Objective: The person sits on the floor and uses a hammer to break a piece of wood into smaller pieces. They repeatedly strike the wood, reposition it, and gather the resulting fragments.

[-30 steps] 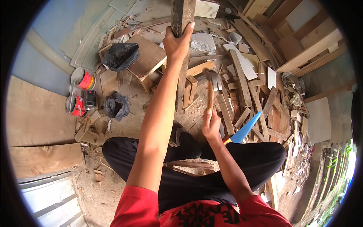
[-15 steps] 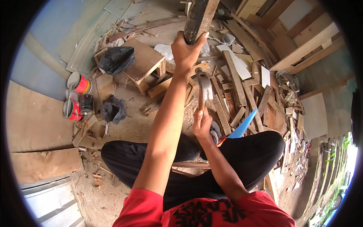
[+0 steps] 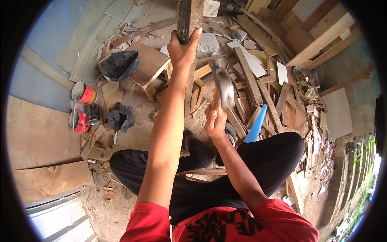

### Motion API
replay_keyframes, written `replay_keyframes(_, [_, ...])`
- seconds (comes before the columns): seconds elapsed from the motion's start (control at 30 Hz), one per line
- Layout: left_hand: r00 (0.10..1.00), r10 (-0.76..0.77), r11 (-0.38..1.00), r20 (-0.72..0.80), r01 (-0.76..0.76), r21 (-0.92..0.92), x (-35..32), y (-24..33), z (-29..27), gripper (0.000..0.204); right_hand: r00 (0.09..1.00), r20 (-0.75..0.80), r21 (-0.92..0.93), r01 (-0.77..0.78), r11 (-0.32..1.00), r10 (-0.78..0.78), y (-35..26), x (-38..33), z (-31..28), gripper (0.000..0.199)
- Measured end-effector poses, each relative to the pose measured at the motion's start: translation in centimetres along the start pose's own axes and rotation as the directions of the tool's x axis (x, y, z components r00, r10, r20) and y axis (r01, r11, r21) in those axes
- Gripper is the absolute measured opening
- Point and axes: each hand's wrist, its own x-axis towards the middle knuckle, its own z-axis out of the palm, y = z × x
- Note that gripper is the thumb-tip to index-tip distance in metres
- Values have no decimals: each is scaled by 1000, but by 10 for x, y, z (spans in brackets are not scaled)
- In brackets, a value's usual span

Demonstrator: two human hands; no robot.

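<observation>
My left hand (image 3: 183,52) reaches forward, its fingers wrapped round a rough, dark-stained wooden beam (image 3: 190,18). The beam runs out past the top of the view, and a lower stretch of it shows behind my wrist. In my right hand (image 3: 215,122) is a claw hammer (image 3: 222,86), gripped by its wooden handle. The hammer's metal head is smeared by motion and hangs to the right of the beam, apart from it. Below my right hand, a blue tapered blade-like piece (image 3: 256,125) sticks up beside my right knee.
Scrap planks (image 3: 252,80) lie heaped ahead and to the right. A low wooden table (image 3: 147,66) carries a black plastic bag (image 3: 121,65); another black bag (image 3: 121,117) lies on the ground. Paint cans (image 3: 83,93) stand at left by a plywood sheet (image 3: 42,133).
My left hand and the beam have shifted left, and the beam's lower stretch now shows. The hammer head has swung and blurred, still in my right hand.
</observation>
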Motion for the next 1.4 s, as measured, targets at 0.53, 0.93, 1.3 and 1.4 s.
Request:
replay_keyframes(0.53, [999, 36, 985, 2, -35, -171, -5, 1, -12, 55, 989, 3, -28, 149, 988, -149, 29, -11, -2, 36])
replay_keyframes(0.93, [989, 146, 952, 14, -137, -275, -11, -2, -25, 47, 988, 74, 45, -137, 990, 133, -31, 5, -16, 41])
replay_keyframes(1.3, [987, 156, 950, 27, -143, -277, -8, -9, -36, 51, 897, 93, -374, -371, 850, 432, 45, -31, -16, 45])
replay_keyframes(1.4, [992, 110, 946, 55, -88, -312, -4, -24, -46, 46, 944, 117, -55, -306, 951, 310, -19, -10, -13, 40])
